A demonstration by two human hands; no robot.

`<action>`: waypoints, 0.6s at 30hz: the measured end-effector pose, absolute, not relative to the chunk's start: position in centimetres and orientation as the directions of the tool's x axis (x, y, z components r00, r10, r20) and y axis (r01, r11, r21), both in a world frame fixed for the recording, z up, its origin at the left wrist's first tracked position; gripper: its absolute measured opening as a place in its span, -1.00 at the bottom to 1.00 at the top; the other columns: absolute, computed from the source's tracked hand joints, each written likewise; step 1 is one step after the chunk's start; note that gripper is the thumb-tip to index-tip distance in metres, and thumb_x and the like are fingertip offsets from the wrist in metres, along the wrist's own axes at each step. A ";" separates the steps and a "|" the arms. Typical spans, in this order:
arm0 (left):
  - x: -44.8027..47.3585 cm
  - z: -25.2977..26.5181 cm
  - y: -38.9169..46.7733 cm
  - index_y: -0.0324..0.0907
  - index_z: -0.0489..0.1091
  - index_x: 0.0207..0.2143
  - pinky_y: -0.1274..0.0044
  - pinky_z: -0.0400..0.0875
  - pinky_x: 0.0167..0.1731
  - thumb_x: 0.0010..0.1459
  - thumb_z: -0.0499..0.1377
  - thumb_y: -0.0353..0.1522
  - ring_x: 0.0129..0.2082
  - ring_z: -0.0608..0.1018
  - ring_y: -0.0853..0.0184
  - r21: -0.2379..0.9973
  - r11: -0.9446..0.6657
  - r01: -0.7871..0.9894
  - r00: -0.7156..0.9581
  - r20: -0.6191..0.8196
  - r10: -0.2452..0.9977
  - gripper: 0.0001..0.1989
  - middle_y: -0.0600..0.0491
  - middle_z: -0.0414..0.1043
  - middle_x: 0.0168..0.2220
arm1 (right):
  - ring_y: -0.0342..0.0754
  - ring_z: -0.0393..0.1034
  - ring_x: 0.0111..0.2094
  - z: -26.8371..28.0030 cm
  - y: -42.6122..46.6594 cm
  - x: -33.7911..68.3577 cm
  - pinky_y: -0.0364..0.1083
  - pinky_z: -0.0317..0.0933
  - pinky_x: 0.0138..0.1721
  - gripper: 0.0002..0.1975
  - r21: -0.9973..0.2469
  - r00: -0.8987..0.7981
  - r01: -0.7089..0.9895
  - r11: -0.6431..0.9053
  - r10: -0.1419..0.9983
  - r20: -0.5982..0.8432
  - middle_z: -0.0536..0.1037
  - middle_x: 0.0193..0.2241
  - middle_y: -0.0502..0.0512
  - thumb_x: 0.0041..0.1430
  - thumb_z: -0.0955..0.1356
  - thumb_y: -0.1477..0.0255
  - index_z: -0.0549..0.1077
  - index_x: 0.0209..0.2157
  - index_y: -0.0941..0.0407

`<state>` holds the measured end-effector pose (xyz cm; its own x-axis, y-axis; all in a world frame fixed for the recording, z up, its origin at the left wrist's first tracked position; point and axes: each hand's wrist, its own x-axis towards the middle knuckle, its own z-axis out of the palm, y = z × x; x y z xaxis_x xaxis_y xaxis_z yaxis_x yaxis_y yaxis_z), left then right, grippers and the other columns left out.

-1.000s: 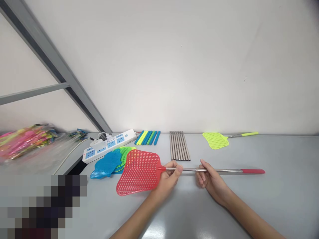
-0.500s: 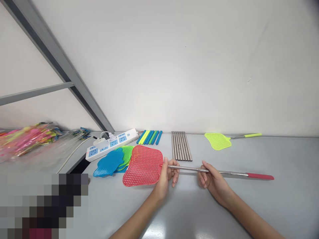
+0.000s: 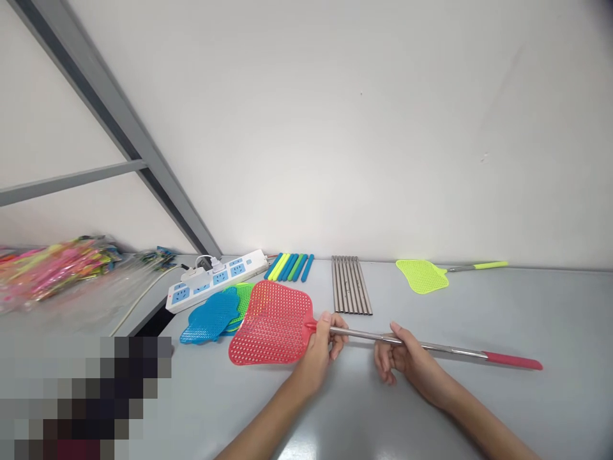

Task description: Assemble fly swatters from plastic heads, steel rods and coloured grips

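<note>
A red fly swatter (image 3: pixel 272 322) with a mesh head, an extended metal telescopic rod and a red grip is held level above the table. My left hand (image 3: pixel 313 361) is closed around the rod just beside the neck of the head. Farther along, my right hand (image 3: pixel 414 364) has its thumb over the middle of the rod, with the fingers curled loosely below it. The red grip sticks out to the right, past that hand. Blue (image 3: pixel 211 316) and green (image 3: pixel 245 299) swatter heads lie in a pile behind the red head, which partly hides them.
Several coloured grip tubes (image 3: pixel 290 267) lie in a row near the wall, beside a white power strip (image 3: pixel 218 281) with plugs. Several metal rods (image 3: pixel 352 285) lie side by side. A yellow swatter (image 3: pixel 422 276) rests at the back right. Plastic-bagged goods (image 3: pixel 62 268) lie at the left.
The swatter's grip end has tipped lower and shifted right, with the rod more slanted. My right hand's fingers have loosened and dropped a little below the rod.
</note>
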<state>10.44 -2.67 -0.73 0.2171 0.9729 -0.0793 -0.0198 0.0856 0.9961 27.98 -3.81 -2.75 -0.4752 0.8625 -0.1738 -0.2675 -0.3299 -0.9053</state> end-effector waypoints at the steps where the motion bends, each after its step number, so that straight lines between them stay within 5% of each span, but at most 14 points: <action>1: 10.5 -0.6 -2.7 -0.19 0.21 -0.59 0.58 -0.06 -0.65 0.11 -0.27 -0.08 -0.73 0.07 0.47 0.997 0.080 -0.003 0.222 -0.077 0.972 -0.51 0.19 -0.01 -0.79 | -0.12 0.19 -0.63 -2.9 -3.8 28.0 -0.10 0.07 -0.55 -0.41 -0.900 -0.471 -0.280 -0.333 0.865 -0.173 0.28 -0.68 0.06 0.16 -0.03 0.18 0.32 -0.69 0.18; 18: 10.8 -0.4 -3.1 -0.19 0.20 -0.55 0.58 -0.06 -0.65 0.13 -0.26 -0.10 -0.71 0.07 0.47 0.999 0.042 0.006 0.249 -0.043 0.968 -0.54 0.20 -0.05 -0.77 | -0.11 0.19 -0.62 -3.2 -3.7 28.3 -0.09 0.05 -0.54 -0.45 -0.875 -0.455 -0.320 -0.362 0.869 -0.193 0.31 -0.66 0.08 0.18 -0.02 0.23 0.32 -0.67 0.19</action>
<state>10.78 -3.07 -0.39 0.2492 0.9675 -0.0425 0.0063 0.0423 0.9991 28.31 -3.69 -3.16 -0.4552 0.8691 -0.1934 -0.3200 -0.3624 -0.8754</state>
